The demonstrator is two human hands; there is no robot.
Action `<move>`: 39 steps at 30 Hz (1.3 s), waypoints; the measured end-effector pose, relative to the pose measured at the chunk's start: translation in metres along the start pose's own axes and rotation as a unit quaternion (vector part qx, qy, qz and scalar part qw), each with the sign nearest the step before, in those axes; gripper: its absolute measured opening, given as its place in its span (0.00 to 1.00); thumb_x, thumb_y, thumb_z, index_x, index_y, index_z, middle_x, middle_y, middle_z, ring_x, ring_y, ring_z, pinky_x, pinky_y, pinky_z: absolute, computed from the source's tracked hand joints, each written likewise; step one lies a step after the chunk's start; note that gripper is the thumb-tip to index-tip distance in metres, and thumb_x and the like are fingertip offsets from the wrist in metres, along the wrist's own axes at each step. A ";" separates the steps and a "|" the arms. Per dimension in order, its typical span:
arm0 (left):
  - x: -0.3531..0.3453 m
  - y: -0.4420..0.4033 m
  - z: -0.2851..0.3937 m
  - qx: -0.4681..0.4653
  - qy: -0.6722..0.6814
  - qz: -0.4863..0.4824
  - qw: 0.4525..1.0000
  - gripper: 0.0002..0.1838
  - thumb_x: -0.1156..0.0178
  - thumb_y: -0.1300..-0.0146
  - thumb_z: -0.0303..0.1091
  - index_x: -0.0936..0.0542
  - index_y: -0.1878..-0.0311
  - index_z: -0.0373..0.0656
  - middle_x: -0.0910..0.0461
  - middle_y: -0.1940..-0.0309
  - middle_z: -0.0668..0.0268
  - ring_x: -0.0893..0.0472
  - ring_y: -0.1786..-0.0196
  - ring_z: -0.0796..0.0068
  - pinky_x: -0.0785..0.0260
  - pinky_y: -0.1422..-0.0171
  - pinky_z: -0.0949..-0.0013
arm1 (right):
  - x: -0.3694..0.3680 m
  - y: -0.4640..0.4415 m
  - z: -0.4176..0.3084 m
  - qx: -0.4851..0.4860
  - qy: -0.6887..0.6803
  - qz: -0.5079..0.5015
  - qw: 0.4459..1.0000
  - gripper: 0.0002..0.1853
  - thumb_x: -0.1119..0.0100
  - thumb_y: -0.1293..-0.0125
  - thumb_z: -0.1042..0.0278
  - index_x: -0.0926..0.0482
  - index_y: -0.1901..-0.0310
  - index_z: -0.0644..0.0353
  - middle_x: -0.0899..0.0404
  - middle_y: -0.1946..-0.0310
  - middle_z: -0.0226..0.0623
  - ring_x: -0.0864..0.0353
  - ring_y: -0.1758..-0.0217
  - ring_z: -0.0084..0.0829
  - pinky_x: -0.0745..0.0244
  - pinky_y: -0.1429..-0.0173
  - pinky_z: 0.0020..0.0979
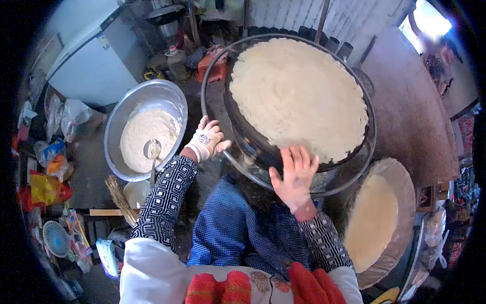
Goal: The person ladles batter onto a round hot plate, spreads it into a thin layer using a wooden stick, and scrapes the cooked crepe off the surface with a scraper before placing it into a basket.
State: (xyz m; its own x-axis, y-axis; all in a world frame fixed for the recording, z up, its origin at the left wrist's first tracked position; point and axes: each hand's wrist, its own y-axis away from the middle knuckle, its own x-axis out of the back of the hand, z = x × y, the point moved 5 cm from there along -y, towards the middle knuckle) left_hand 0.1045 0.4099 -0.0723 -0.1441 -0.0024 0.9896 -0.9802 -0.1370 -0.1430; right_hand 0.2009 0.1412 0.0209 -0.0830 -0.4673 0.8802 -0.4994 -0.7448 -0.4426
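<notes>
A wide, round sheet of pale batter (298, 101) covers most of a dark round griddle (235, 119). Around the griddle runs a metal ring (203, 91). My right hand (295, 175) is bare, with fingers spread over the near edge of the batter sheet; I cannot tell whether the fingertips touch it. In a white glove with bare fingertips, my left hand (206, 142) is open beside the ring's left side, its fingers apart. Left of it sits a large metal basin (114, 134) of thick batter (142, 134), in which a ladle (153, 151) rests.
At the lower right, a lined basket (402, 223) holds a pale yellowish mass (374, 223). A broad brown board (410, 111) lies to the right of the griddle. A straw brush (120, 197) and a small white bowl (136, 192) are below the basin. Plastic bags (76, 116) lie at the left.
</notes>
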 end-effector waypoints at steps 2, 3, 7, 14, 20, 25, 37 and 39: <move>-0.008 -0.010 0.001 -0.008 0.009 0.019 1.000 0.22 0.51 0.33 0.51 0.16 0.71 0.48 0.20 0.64 0.60 0.26 0.43 0.54 0.57 0.23 0.41 | -0.022 -0.022 0.005 0.029 0.031 -0.024 0.999 0.29 0.38 0.44 0.57 0.28 0.39 0.53 0.30 0.39 0.40 0.40 0.30 0.48 0.62 0.32 0.75; -0.009 -0.013 -0.001 -0.009 0.005 0.023 1.000 0.22 0.51 0.33 0.50 0.15 0.73 0.49 0.20 0.68 0.62 0.25 0.46 0.55 0.57 0.23 0.42 | -0.032 -0.029 0.010 0.040 0.056 -0.044 0.997 0.29 0.40 0.43 0.58 0.29 0.39 0.53 0.30 0.39 0.40 0.40 0.29 0.47 0.63 0.32 0.76; -0.016 -0.017 0.001 0.040 -0.006 0.017 0.999 0.24 0.49 0.35 0.51 0.16 0.81 0.48 0.22 0.79 0.65 0.23 0.54 0.56 0.54 0.24 0.45 | -0.052 -0.039 0.033 0.055 0.138 -0.119 0.982 0.23 0.52 0.35 0.64 0.30 0.37 0.51 0.28 0.38 0.38 0.38 0.28 0.44 0.66 0.33 0.78; -0.010 0.002 0.079 0.028 0.047 -0.056 0.997 0.27 0.55 0.34 0.58 0.20 0.81 0.54 0.25 0.80 0.67 0.25 0.59 0.60 0.52 0.29 0.46 | -0.033 -0.059 0.112 0.003 0.192 -0.138 0.972 0.14 0.34 0.49 0.59 0.18 0.57 0.37 0.19 0.54 0.22 0.30 0.36 0.33 0.63 0.30 0.74; -0.016 0.011 0.132 0.028 0.101 0.047 0.993 0.23 0.48 0.39 0.58 0.19 0.80 0.54 0.27 0.78 0.66 0.25 0.60 0.56 0.51 0.30 0.42 | 0.047 -0.124 0.149 0.073 0.167 0.064 0.981 0.08 0.34 0.48 0.62 0.18 0.64 0.43 0.17 0.65 0.24 0.21 0.50 0.30 0.58 0.25 0.62; -0.013 0.013 0.149 0.037 0.112 -0.012 0.993 0.22 0.46 0.39 0.60 0.18 0.74 0.53 0.23 0.68 0.64 0.26 0.52 0.55 0.52 0.29 0.41 | 0.111 -0.106 0.115 0.158 0.148 0.198 0.956 0.14 0.30 0.54 0.67 0.18 0.62 0.46 0.18 0.68 0.25 0.20 0.51 0.29 0.56 0.25 0.64; 0.117 -0.014 0.152 0.006 0.130 0.231 0.964 0.26 0.46 0.36 0.41 0.29 0.38 0.38 0.28 0.38 0.52 0.35 0.32 0.48 0.54 0.26 0.43 | 0.007 0.150 0.160 -0.384 -0.427 0.179 0.799 0.21 0.40 0.34 0.68 0.29 0.40 0.64 0.22 0.50 0.45 0.19 0.51 0.40 0.23 0.45 0.39; 0.107 -0.065 0.144 0.075 0.053 0.161 0.983 0.29 0.48 0.32 0.47 0.30 0.35 0.37 0.30 0.35 0.52 0.38 0.28 0.51 0.62 0.23 0.42 | 0.000 0.133 0.138 -0.477 -0.648 0.176 0.567 0.26 0.40 0.32 0.60 0.33 0.39 0.69 0.22 0.51 0.49 0.18 0.53 0.39 0.21 0.47 0.41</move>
State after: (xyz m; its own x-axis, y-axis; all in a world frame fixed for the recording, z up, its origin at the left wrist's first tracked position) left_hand 0.1725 0.2762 0.0449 -0.4636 0.0318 0.8855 -0.8520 -0.2905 -0.4356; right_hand 0.2534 -0.0234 -0.0617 0.0733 -0.9253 -0.3720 -0.9392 -0.1895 0.2863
